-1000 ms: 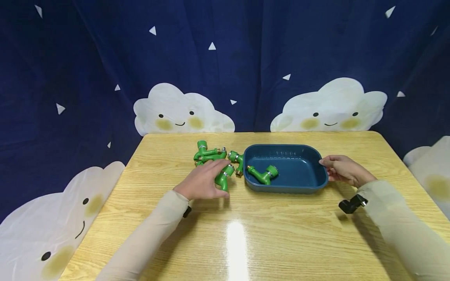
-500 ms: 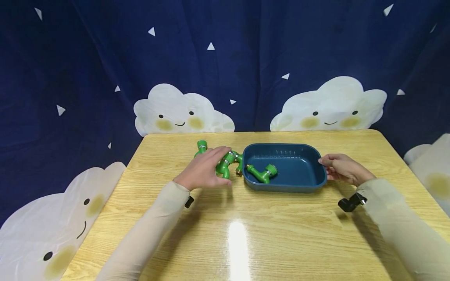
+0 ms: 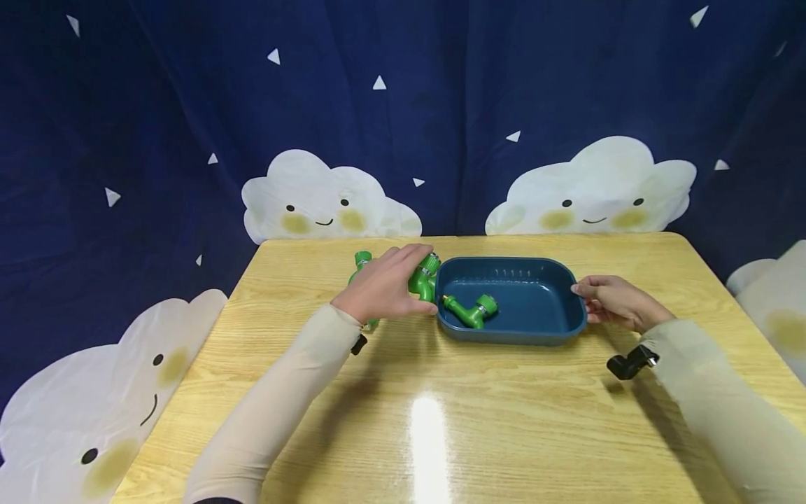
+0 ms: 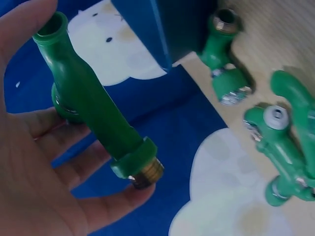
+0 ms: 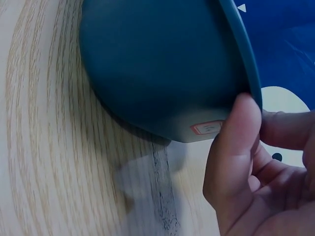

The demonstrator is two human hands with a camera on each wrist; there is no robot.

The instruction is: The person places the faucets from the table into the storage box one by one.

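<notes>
My left hand (image 3: 392, 283) holds a green plastic tap (image 4: 93, 101) with a brass threaded end, lifted beside the tray's left end. In the left wrist view, thumb and fingertips grip it near its two ends. My right hand (image 3: 617, 302) pinches the right rim of a dark blue tray (image 3: 535, 301), thumb on the outer side. One green tap (image 3: 469, 313) lies inside the tray at its left. On the table beside the tray lies another tap (image 4: 224, 59), with further taps (image 4: 285, 142) farther left, mostly hidden behind my left hand in the head view.
The wooden table (image 3: 504, 406) bears everything. A dark blue curtain (image 3: 441, 105) with white clouds hangs behind its far edge. A small label (image 5: 206, 128) shows on the tray's end. Each wrist wears a small black camera, such as the right one (image 3: 632, 362).
My left hand has moved away from me and to the right with the tap, closer to the tray's left rim. The right hand and the tray have stayed in place.
</notes>
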